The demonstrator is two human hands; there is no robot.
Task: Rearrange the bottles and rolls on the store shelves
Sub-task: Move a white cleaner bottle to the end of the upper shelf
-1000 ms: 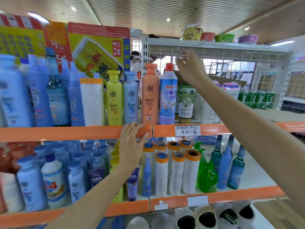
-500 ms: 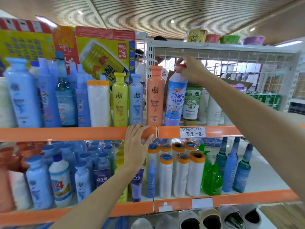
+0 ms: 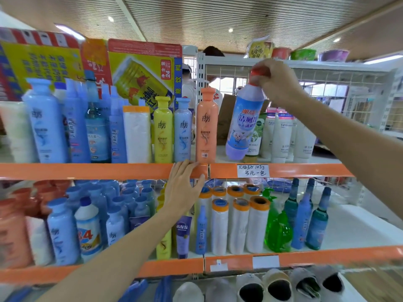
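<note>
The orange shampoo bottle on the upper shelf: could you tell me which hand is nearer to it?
Left. The left hand rests on the orange shelf edge just below the orange shampoo bottle; the right hand is up to its right, gripping the red-capped cleaner bottle.

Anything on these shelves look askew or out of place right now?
Yes: the red-capped cleaner bottle tilts, its base lifted off the upper shelf, gripped at the cap by the right hand. Neighbouring bottles stand upright.
</note>
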